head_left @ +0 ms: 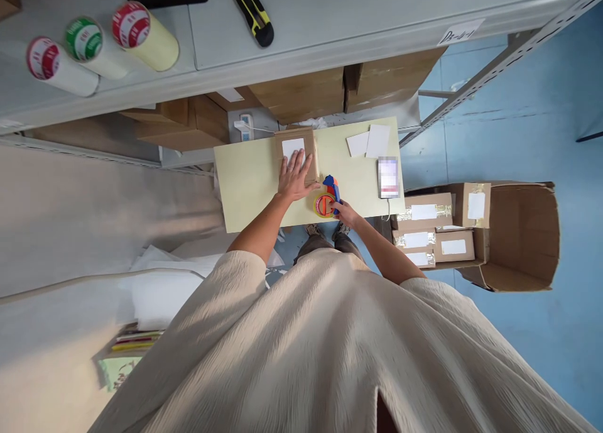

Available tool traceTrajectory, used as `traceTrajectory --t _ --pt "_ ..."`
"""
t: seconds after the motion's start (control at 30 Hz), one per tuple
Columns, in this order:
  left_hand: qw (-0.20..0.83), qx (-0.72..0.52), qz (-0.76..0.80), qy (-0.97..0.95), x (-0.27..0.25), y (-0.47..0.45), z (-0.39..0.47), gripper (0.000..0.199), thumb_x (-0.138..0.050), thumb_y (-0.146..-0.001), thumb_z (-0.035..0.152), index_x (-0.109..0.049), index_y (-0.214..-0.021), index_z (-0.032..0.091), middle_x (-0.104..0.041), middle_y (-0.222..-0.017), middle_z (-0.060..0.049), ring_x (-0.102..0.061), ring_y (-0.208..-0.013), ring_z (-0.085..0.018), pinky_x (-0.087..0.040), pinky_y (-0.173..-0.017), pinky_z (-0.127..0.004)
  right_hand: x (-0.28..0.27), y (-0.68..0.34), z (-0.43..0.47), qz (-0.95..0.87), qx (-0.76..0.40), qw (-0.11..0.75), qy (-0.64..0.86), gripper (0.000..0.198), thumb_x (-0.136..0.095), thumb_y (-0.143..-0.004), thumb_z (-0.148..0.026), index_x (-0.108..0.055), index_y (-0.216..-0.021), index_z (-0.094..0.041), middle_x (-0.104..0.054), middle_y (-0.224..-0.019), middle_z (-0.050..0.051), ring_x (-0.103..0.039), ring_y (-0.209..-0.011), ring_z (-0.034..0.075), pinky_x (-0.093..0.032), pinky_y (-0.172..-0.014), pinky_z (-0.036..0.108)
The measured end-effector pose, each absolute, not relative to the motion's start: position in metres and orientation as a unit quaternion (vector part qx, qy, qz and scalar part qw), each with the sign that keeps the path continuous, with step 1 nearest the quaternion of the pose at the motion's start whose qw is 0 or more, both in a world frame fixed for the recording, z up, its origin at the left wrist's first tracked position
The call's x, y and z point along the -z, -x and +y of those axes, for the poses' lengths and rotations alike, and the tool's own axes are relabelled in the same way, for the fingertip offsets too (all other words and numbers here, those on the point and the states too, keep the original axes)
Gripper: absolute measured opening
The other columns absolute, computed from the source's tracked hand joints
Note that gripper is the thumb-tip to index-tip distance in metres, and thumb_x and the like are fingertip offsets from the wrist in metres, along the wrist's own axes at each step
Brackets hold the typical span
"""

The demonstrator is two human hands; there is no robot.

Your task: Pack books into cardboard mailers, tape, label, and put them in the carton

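A small cardboard box [308,142] with a white label [291,146] lies on the pale yellow table [247,188]. My left hand [296,176] rests on the box and part of the label, fingers spread and palm down. Just right of the box, a tape dispenser [332,188] in blue and red carries a roll of tape. My right hand [346,213] is closed around the dispenser's handle near the table's front edge. The finger details of that hand are small in view.
White paper slips [378,141] and a phone [389,178] with a cable lie at the table's right. On the floor beyond, a large open carton [522,238] holds several labelled boxes. A metal shelf [301,31] overhangs the back, bearing tape rolls [146,37] and a box cutter [252,12].
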State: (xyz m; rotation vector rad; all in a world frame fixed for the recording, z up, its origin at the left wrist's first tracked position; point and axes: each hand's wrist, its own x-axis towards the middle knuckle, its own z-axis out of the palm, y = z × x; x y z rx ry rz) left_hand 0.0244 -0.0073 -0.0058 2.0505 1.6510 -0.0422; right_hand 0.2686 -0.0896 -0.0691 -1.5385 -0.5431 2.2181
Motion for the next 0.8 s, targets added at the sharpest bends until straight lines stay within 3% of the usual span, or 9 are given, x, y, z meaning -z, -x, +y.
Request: traceTrajectory --t 0.4,0.6,0.8 --pt "0.238 0.011 0.632 -0.737 0.008 -0.039 -0.001 0.131 -0.055 -0.098 0.095 -0.007 -0.193 0.018 0.001 -0.199 -0.013 0.017 -0.184 -0.038 0.007 -0.147 -0.068 0.068 -0.282 -0.072 -0.188 -0.781 0.222 0.553 0.056 -0.094 -0.063 -0.052 -0.067 -0.105 -0.027 -0.077 -0.095 0.002 -0.071 -0.093 0.021 -0.054 -0.074 0.029" --pt "0.248 -0.002 0.664 -0.705 0.012 -0.045 0.005 0.121 -0.054 -0.104 0.081 -0.005 -0.192 0.015 0.002 -0.199 -0.013 0.018 -0.184 -0.037 0.009 -0.146 -0.071 0.068 -0.291 -0.075 -0.191 -0.784 0.223 0.547 0.056 -0.096 -0.063 -0.052 -0.066 -0.103 -0.027 -0.076 -0.091 0.002 -0.072 -0.092 0.023 -0.055 -0.074 0.031" --pt "0.245 -0.043 0.743 -0.621 0.026 -0.056 0.036 0.113 -0.049 -0.107 0.073 -0.004 -0.192 0.015 0.001 -0.199 -0.013 0.024 -0.183 -0.038 0.011 -0.143 -0.079 0.064 -0.316 -0.108 -0.2 -0.789 0.192 0.548 0.052 -0.095 -0.063 -0.047 -0.075 -0.106 -0.025 -0.082 -0.1 0.006 -0.073 -0.093 0.024 -0.053 -0.072 0.031"
